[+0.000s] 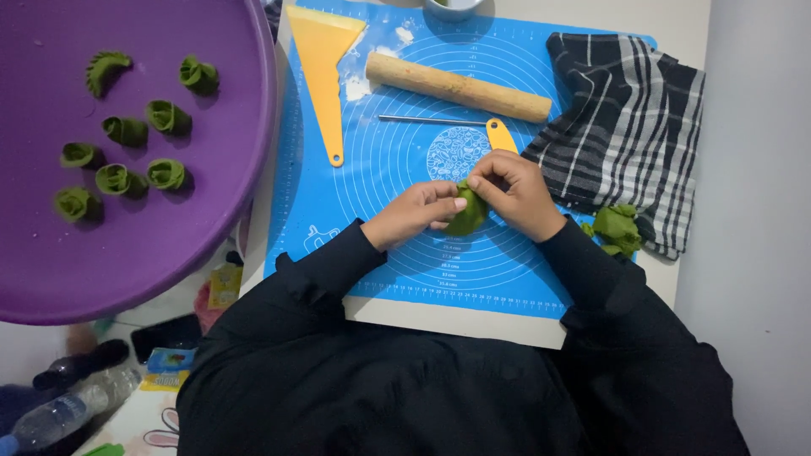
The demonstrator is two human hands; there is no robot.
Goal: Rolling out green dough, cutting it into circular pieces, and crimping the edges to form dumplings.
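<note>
Both hands pinch one green dough piece [466, 215] between them: the left hand [418, 211] and right hand [515, 192] curl closed around it. Eight shaped pieces [127, 131] sit in the purple tray [169, 262] far left; leftover dough [617, 228] waits just right.

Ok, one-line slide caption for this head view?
Both hands, left hand and right hand, pinch a green dough piece over a blue mat.

A white desk [460, 323] is carrying a blue mat [397, 177]. A pale grey wall [756, 169] is running along its right side. Even, soft light is falling across everything.
</note>
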